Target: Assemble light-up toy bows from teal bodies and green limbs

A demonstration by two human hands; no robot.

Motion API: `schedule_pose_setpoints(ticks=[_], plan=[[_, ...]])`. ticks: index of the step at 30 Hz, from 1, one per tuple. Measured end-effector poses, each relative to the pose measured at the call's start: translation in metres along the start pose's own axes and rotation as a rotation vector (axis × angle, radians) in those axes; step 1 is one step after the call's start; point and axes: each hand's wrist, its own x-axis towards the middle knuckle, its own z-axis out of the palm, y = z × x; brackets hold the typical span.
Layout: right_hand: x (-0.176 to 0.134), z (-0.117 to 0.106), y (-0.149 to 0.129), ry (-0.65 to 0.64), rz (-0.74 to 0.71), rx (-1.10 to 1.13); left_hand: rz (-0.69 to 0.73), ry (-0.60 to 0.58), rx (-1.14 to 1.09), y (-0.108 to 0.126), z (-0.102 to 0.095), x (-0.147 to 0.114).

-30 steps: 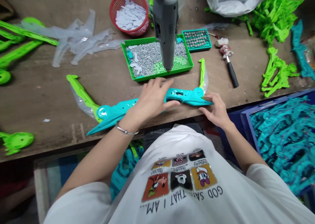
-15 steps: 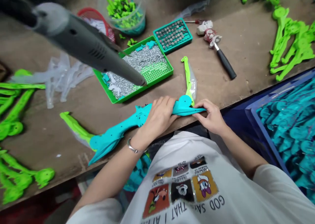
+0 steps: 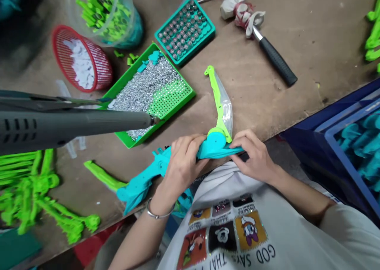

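Turquoise bow-shaped piece (image 3: 162, 162), green-armed, slantwise

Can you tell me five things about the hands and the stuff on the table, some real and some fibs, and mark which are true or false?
1. The left hand and right hand touch the blue piece. True.
2. The bracelet is on the right arm. False: the bracelet is on the left arm.
3. The green tray holds silver bits. True.
4. The red basket holds green pieces. False: the red basket holds white pieces.
5. The hammer's handle is white. False: it's black.
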Motion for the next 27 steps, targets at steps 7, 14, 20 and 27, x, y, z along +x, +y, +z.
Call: schedule_pose_setpoints(ticks=[7, 14, 20, 27], plan=[[0.001, 0.0, 0.005, -0.02, -0.033, -0.056, -0.011, 0.022, -0.001, 0.004, -0.001, -0.002], [0.0, 0.002, 0.006, -0.005, -0.077, -0.107, -0.022, 0.005, -0.016, 0.003, -0.001, 0.001], [0.002, 0.002, 0.005, -0.045, -0.101, -0.192, -0.018, -0.007, -0.012, 0.0, 0.001, 0.004], [0.006, -0.002, 0.003, -0.046, -0.059, -0.211, -0.034, -0.035, -0.024, -0.004, 0.002, 0.01]])
